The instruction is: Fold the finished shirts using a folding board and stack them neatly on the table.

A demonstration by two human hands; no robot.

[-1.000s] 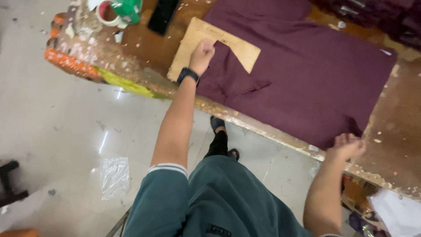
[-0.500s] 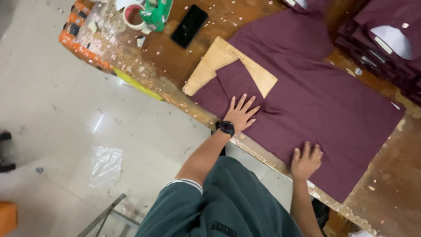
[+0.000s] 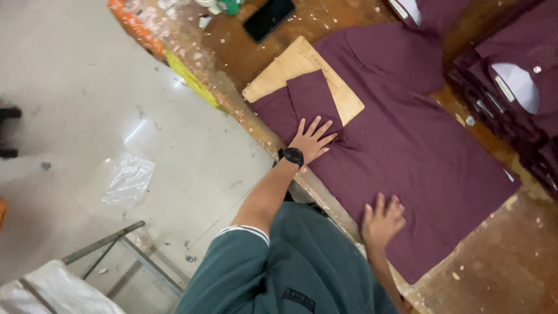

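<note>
Both hands lie flat, fingers spread, gripping nothing: the left hand [image 3: 312, 141] presses the maroon shirt [image 3: 418, 151] beside the folding board [image 3: 290, 72], the right hand [image 3: 382, 221] presses its near edge on the table [image 3: 494, 273].

A dark, blank phone screen [image 3: 268, 18] lies on the surface's far edge; white collar labels [image 3: 504, 88] show on stacked maroon shirts [image 3: 511, 110] at right.

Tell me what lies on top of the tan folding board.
A folded sleeve of the maroon shirt lies across the flat tan wooden board, and the shirt's body covers its right part. How far the board reaches beneath is hidden.
</note>
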